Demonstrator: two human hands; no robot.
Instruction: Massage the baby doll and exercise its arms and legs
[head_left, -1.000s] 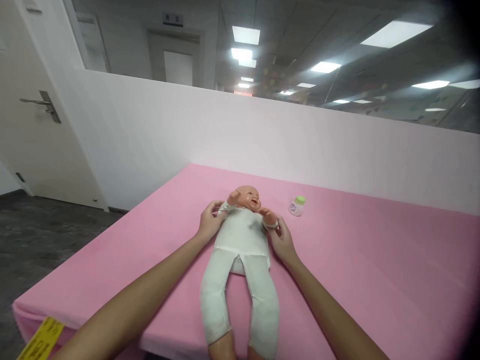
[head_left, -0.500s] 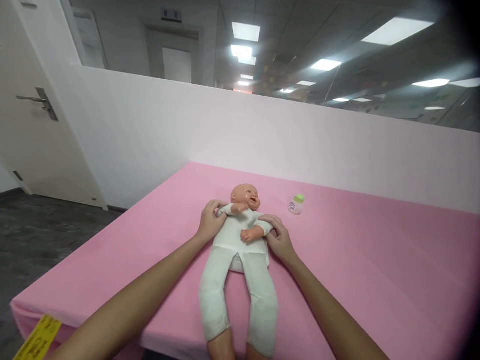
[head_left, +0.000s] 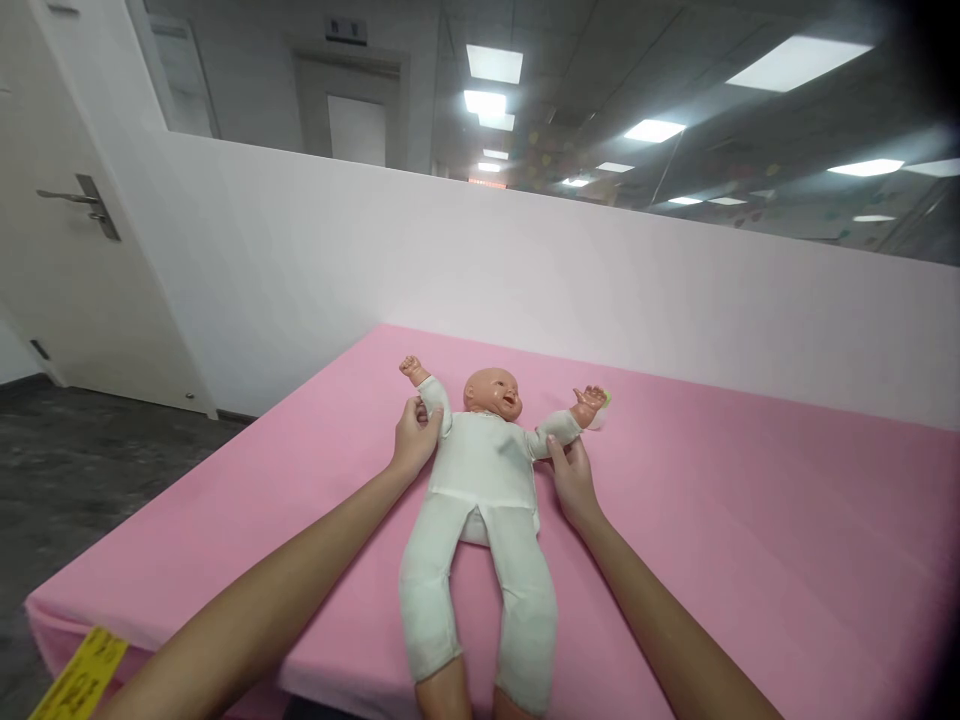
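A baby doll in white cloth lies on its back on the pink-covered table, head away from me and legs toward me. Its two arms are spread out and up beside its head. My left hand grips the doll's arm on the left side around the sleeve. On the right side, my right hand holds the other sleeve between thumb and fingers. A small jar with a green lid stands behind the doll's raised right-side hand, mostly hidden by it.
Beyond the table rises a low white wall with glass above it. A door with a metal handle is at the left, over a dark floor. A yellow label hangs at the table's near left corner.
The doll's arms, earlier folded over its chest, have swung outward and up with my hands gripping them. The right-side doll hand now covers most of the jar.
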